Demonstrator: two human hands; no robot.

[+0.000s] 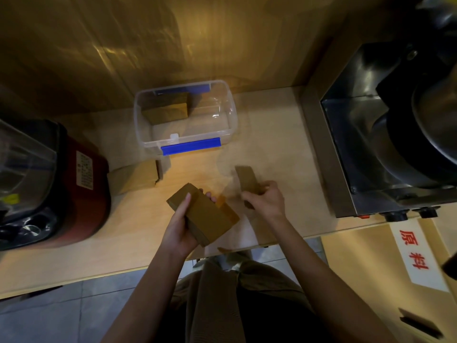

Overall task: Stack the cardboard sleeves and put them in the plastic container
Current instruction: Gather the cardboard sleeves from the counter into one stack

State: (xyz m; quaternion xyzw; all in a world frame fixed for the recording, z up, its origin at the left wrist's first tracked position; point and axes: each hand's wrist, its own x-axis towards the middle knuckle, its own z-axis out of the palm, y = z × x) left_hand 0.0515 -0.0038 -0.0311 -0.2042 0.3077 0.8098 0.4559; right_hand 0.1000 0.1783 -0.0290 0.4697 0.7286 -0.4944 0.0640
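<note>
Head view: our left hand (181,222) clamps the sleeve stack (202,214), right hand (265,200) pinches one sleeve (247,180); a misaligned add could topple it.

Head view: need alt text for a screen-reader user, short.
A person's left hand holds a stack of cardboard sleeves over a wooden counter while the right hand holds a single sleeve. Behind them a clear plastic container with blue clips already holds one stack, and another stack lies left of the hands.
</note>
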